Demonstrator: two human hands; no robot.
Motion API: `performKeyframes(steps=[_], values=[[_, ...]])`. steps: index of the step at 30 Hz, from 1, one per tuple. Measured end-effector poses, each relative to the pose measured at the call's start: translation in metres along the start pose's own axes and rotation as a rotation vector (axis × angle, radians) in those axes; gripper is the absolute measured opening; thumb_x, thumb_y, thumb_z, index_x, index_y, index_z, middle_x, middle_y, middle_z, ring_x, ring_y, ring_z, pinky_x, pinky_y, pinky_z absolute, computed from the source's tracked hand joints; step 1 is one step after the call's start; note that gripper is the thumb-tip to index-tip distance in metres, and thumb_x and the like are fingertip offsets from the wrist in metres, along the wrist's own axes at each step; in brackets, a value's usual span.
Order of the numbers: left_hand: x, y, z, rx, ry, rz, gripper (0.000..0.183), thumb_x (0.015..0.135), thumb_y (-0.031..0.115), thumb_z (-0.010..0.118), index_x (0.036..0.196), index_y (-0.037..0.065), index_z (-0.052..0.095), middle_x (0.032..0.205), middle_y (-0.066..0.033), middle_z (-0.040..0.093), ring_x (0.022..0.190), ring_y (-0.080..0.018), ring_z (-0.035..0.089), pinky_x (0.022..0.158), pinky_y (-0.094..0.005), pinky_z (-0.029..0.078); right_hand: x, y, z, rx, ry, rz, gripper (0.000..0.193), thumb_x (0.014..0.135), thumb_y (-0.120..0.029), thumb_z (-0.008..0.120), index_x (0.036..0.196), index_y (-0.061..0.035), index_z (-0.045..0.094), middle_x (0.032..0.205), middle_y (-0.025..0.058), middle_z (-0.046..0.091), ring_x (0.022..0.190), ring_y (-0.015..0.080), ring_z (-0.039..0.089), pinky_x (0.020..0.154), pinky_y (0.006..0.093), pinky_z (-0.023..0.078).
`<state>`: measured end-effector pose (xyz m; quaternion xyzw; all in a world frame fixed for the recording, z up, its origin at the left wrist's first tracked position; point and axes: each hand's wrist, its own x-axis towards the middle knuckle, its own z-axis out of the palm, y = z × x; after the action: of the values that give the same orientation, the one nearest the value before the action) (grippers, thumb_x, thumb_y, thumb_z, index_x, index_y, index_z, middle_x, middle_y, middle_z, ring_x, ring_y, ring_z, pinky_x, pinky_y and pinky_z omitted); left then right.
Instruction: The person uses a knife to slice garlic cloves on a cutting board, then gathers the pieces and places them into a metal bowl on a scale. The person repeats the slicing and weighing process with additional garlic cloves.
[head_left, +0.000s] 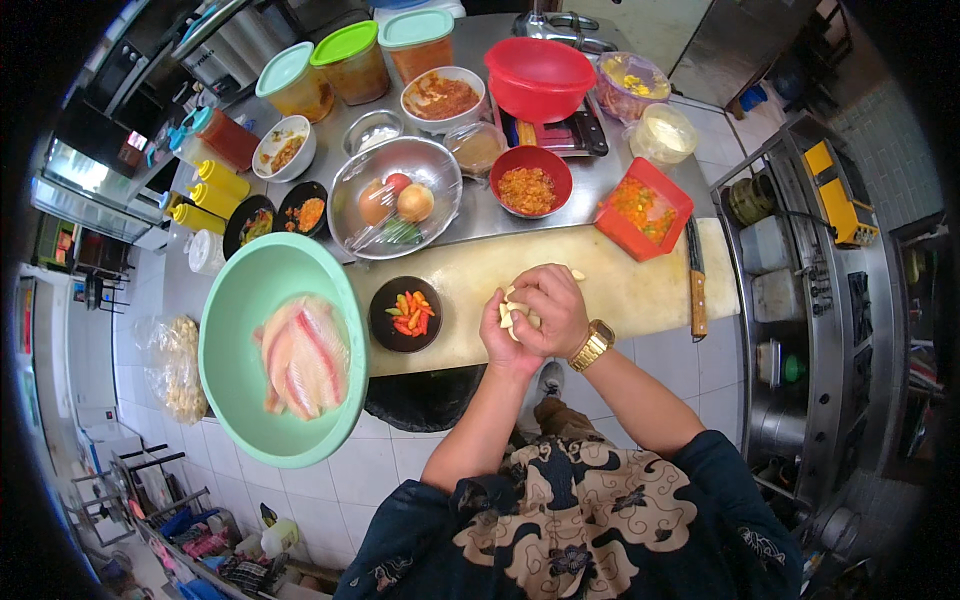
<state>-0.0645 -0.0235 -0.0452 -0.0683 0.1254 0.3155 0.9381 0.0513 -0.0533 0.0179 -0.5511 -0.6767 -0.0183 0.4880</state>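
Note:
Both my hands meet over the pale cutting board (620,285). Together they grip a whitish, lumpy piece of food (512,315), maybe garlic, that is mostly hidden by my fingers. My left hand (503,340) cups it from below. My right hand (552,308), with a gold watch on its wrist, covers it from above. A small black bowl of chopped red and green chillies (406,313) sits just left of my hands.
A large green bowl with raw fish fillets (300,355) overhangs the counter's left end. A knife (696,280) and a red square tub of diced vegetables (645,208) lie right. Behind stand a steel bowl of onions and tomato (398,198), red bowls, lidded tubs and yellow bottles.

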Motion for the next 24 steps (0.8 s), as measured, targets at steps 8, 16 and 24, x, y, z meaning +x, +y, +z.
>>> performKeyframes(steps=[8,16,24], values=[[0.005,-0.011,0.011,-0.108,0.062,0.066,0.041,0.105,0.044,0.053,0.127,0.012,0.067,0.142,-0.0171,0.063,0.134,-0.0392,0.057,0.116,-0.0569,0.044,-0.016,0.038,-0.037,-0.033,0.138,0.404,0.022,0.091,-0.012,0.066,0.111,-0.0043,0.072,0.103,0.016,0.068,0.095,0.0368,0.065,0.087,0.0466,0.053],[-0.006,-0.005,0.006,-0.113,0.065,0.136,0.04,0.105,0.043,0.053,0.123,0.011,0.068,0.143,-0.0183,0.062,0.137,-0.0424,0.055,0.118,-0.06,0.041,-0.057,0.062,-0.055,-0.246,-0.375,0.372,0.03,0.092,-0.016,0.072,0.121,-0.0085,0.072,0.109,0.0135,0.062,0.104,0.0333,0.063,0.087,0.0448,0.055],[-0.017,-0.012,0.012,-0.096,0.138,0.215,0.04,0.106,0.042,0.05,0.123,0.01,0.067,0.142,-0.0186,0.063,0.135,-0.0441,0.056,0.117,-0.0607,0.043,-0.048,0.071,-0.05,-0.148,-0.4,0.334,0.022,0.093,-0.011,0.07,0.114,-0.0069,0.075,0.1,0.0133,0.065,0.088,0.0329,0.067,0.08,0.0434,0.058]])
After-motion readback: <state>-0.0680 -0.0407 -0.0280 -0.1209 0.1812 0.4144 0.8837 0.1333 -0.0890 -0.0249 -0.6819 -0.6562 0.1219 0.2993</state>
